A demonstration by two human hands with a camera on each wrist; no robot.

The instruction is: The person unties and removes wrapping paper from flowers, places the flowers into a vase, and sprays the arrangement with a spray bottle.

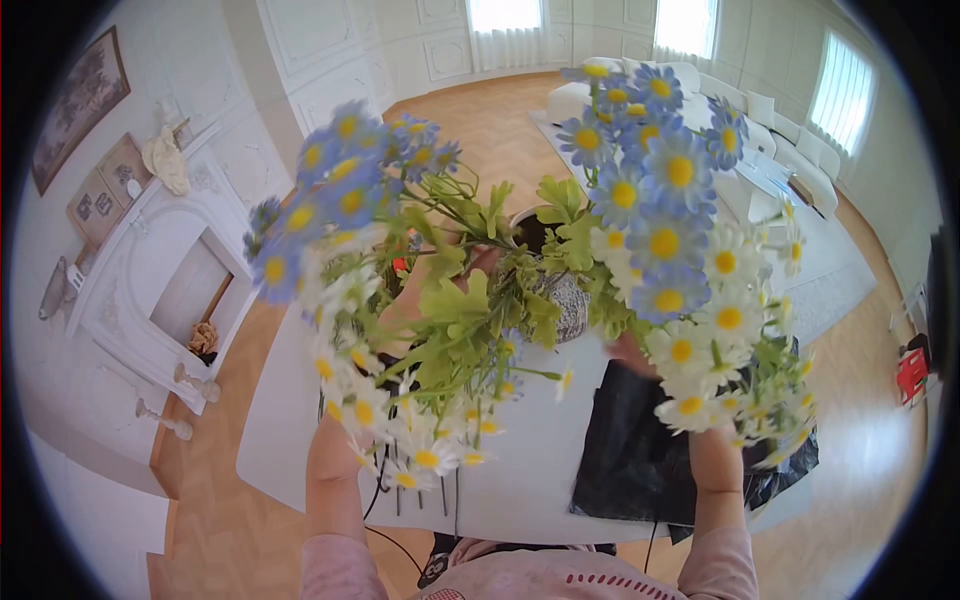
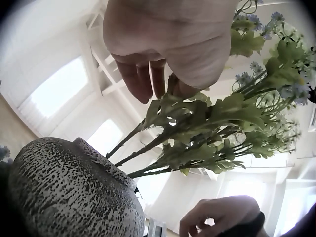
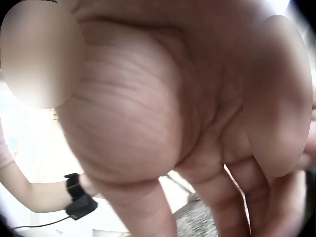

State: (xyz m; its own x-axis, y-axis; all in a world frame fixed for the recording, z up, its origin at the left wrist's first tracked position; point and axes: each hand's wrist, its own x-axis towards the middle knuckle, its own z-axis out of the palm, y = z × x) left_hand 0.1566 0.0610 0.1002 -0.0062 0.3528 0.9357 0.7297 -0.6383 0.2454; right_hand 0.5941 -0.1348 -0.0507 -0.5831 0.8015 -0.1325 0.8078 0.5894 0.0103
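A speckled grey-and-white vase [image 1: 567,312] with a dark round mouth stands in the middle of the white table [image 1: 510,480]. Leafy artificial flower stems [image 2: 148,150] rise from its neck and spread to both sides. Blue daisies [image 1: 668,205] and white daisies [image 1: 725,318] top them, hiding much of both hands in the head view. My left hand [image 2: 173,44] pinches a leafy stem between thumb and fingers above the vase mouth. Beside the vase, my right hand [image 2: 224,215] has loosely bent fingers around nothing. Its palm [image 3: 128,108] fills the right wrist view.
Black plastic sheeting [image 1: 625,440] lies on the table's right side. Several thin dark rods [image 1: 445,495] lie near the front edge, with black cables hanging there. A white fireplace [image 1: 160,270] is at left; white sofas [image 1: 800,135] stand far right.
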